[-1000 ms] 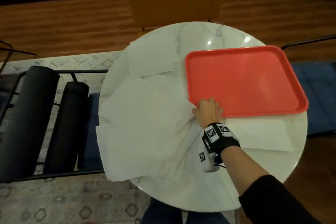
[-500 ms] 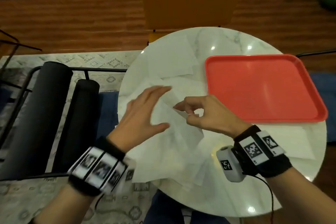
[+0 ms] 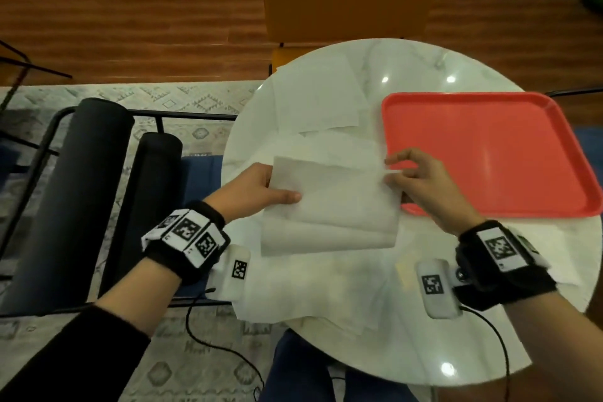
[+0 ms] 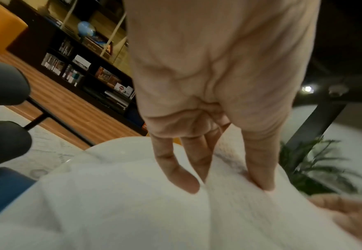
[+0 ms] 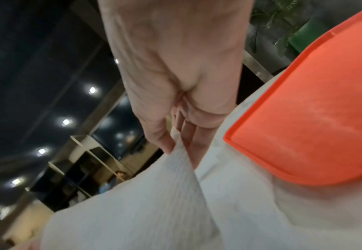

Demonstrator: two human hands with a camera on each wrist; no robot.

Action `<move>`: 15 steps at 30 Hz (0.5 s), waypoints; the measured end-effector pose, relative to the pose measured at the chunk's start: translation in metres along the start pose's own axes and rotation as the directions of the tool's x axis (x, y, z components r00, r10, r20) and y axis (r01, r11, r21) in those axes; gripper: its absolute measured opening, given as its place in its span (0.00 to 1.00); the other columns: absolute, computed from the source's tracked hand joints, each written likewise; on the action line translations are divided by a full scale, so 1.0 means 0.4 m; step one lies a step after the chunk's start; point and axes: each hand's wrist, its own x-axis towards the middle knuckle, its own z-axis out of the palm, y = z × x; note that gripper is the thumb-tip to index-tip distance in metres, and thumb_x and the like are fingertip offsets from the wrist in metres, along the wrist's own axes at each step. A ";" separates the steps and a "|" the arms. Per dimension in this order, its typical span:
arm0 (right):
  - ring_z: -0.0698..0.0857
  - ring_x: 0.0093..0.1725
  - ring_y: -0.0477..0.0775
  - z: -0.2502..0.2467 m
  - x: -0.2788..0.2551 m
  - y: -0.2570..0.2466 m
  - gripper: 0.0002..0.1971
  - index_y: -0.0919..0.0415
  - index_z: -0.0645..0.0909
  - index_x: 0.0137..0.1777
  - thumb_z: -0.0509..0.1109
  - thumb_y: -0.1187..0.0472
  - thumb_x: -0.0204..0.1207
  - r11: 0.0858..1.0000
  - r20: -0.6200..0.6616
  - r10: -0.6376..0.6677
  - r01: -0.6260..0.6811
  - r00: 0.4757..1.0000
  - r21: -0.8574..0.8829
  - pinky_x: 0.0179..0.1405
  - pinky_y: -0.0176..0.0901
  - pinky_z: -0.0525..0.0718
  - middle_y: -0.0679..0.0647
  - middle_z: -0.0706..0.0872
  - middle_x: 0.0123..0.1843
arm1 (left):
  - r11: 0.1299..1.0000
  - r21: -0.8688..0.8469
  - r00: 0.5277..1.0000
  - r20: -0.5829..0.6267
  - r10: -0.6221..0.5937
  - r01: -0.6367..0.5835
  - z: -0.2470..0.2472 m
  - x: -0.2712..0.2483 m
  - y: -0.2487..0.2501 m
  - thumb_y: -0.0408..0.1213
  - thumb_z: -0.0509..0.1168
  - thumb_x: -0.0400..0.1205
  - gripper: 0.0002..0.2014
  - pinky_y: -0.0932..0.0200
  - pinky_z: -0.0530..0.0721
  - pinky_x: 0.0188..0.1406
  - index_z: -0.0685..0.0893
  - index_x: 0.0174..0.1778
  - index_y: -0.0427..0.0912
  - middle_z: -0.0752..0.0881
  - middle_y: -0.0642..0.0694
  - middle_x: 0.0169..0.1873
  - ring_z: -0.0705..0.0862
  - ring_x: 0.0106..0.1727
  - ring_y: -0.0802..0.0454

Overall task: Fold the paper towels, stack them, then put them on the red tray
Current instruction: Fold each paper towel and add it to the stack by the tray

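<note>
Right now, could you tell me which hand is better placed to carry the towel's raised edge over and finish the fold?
Probably the right hand. It pinches the paper towel at its raised right edge, beside the red tray, while the left hand grips the opposite edge as an anchor.

- The left hand (image 3: 253,191) reaches in from the left, thumb on top, fingers (image 4: 176,170) beneath, pinching the paper towel (image 3: 332,202).
- The right hand (image 3: 421,183) pinches its right edge between thumb and fingers (image 5: 194,148).
</note>
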 end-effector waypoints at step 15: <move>0.85 0.46 0.40 0.095 0.009 0.105 0.05 0.53 0.89 0.45 0.73 0.63 0.75 0.943 -0.050 -0.173 0.151 0.984 -0.296 0.48 0.31 0.78 0.40 0.90 0.44 | 0.968 0.235 0.920 -0.392 0.008 0.092 0.055 0.069 -0.228 0.45 0.71 0.77 0.13 0.46 0.83 0.56 0.86 0.53 0.41 0.87 0.47 0.50 0.85 0.51 0.48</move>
